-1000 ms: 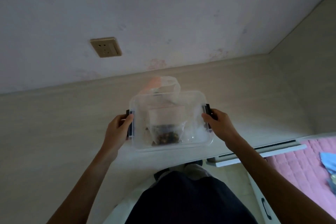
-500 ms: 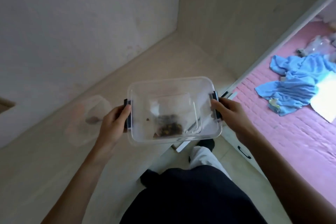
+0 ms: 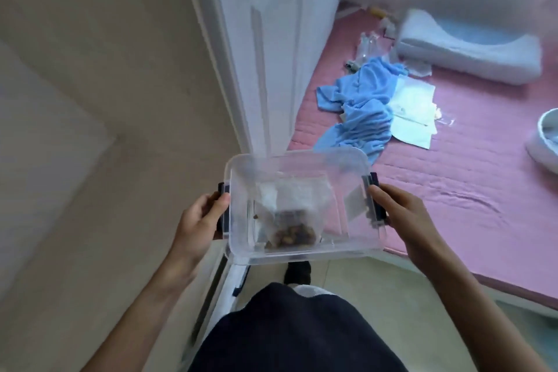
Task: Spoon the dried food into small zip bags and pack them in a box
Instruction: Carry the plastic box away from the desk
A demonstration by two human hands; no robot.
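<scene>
I carry a clear plastic box (image 3: 347,246) in front of my body, lifted off any surface. My left hand (image 3: 197,219) grips its left side at the dark clip, and my right hand (image 3: 401,214) grips the right side at the other dark clip. Inside the box lies a small zip bag (image 3: 294,208) with brown dried food (image 3: 294,234) gathered in its lower end. The box has no lid on it.
A pink quilted bed (image 3: 453,184) spreads to the right, with a blue cloth (image 3: 359,106), white papers (image 3: 413,109), a folded white towel (image 3: 471,54) and a white bowl (image 3: 546,139) on it. A white panel (image 3: 271,48) stands ahead, a beige desk (image 3: 75,190) to the left.
I have turned right with the box in both hands, away from the beige desk and toward the pink bed. The grips on the box stay the same.
</scene>
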